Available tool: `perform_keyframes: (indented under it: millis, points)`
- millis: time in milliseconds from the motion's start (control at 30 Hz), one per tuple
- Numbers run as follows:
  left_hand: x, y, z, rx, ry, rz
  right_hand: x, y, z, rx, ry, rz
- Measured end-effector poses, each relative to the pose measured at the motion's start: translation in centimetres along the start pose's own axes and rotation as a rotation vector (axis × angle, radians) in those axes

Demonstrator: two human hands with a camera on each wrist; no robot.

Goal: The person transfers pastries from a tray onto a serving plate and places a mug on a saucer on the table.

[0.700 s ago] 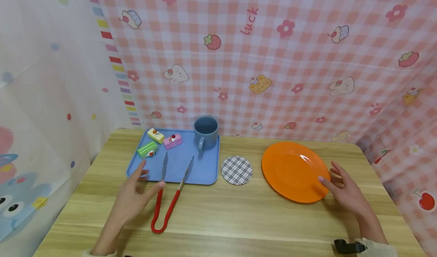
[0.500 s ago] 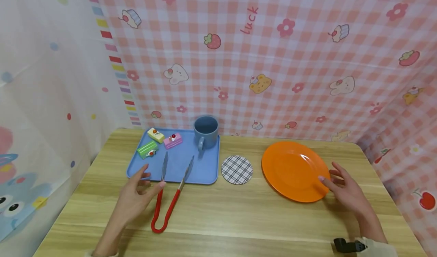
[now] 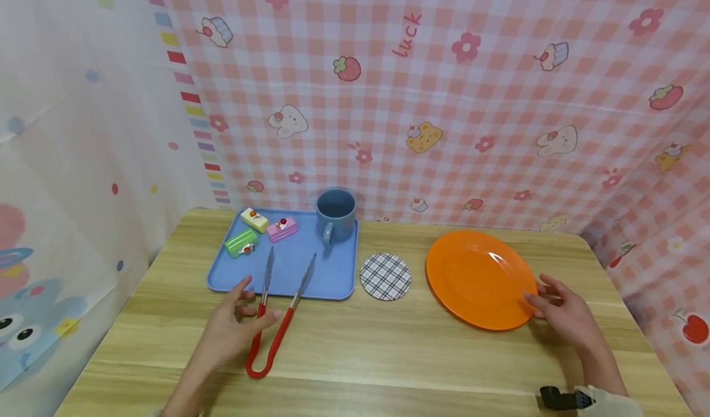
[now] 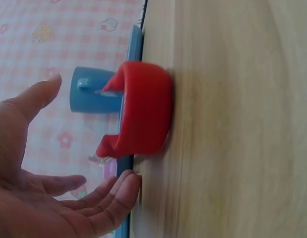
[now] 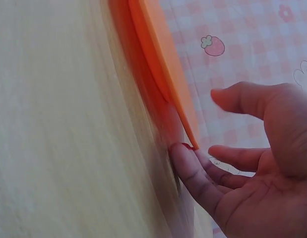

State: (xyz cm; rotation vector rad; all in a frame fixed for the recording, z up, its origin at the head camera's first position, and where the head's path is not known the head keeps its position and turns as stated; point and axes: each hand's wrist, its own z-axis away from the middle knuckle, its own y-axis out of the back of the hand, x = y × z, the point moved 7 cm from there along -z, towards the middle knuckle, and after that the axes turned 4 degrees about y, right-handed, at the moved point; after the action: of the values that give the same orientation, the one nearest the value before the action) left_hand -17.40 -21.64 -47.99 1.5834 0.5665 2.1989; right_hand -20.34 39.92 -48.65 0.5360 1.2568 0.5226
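Red-handled metal tongs (image 3: 281, 332) lie spread, their metal tips over a blue tray (image 3: 294, 284) and their bend towards me. My left hand (image 3: 230, 334) is at the tongs' left arm, thumb stretched across above it and fingers on its outer side. In the left wrist view, thumb and fingers stand wide apart, with the red bend (image 4: 148, 109) beyond them. At the right, my right hand (image 3: 571, 318) is at the edge of an orange plate (image 3: 479, 278). The right wrist view shows its fingertips right at the plate's rim (image 5: 185, 106), thumb raised apart from it.
On the tray stand a blue mug (image 3: 336, 217) and yellow (image 3: 254, 220), pink (image 3: 282, 229) and green (image 3: 240, 243) toy cake pieces. A round checked coaster (image 3: 385, 276) lies between tray and plate. A pink checked cloth (image 3: 388, 109) hangs behind the wooden table (image 3: 421, 368).
My left hand has moved right and a little towards me, its thumb now over the tongs' left arm. My right fingers have come slightly lower along the plate's edge. Plate and tongs stay put.
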Motion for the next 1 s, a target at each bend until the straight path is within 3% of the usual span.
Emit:
perform_keyframes:
  millis: [400,667,1000]
  points:
    - [0.6,-1.5,0.1,0.008,-0.010,-0.043,0.6,-0.2,-0.4,0.016,-0.004,-0.034]
    - [0.7,-2.7,-0.3,0.000,0.000,-0.172,0.9,-0.1,-0.5,0.023,-0.005,-0.044]
    - [1.5,-3.5,-0.4,0.066,-0.037,-0.272,0.8,-0.3,-0.5,0.020,-0.001,-0.091]
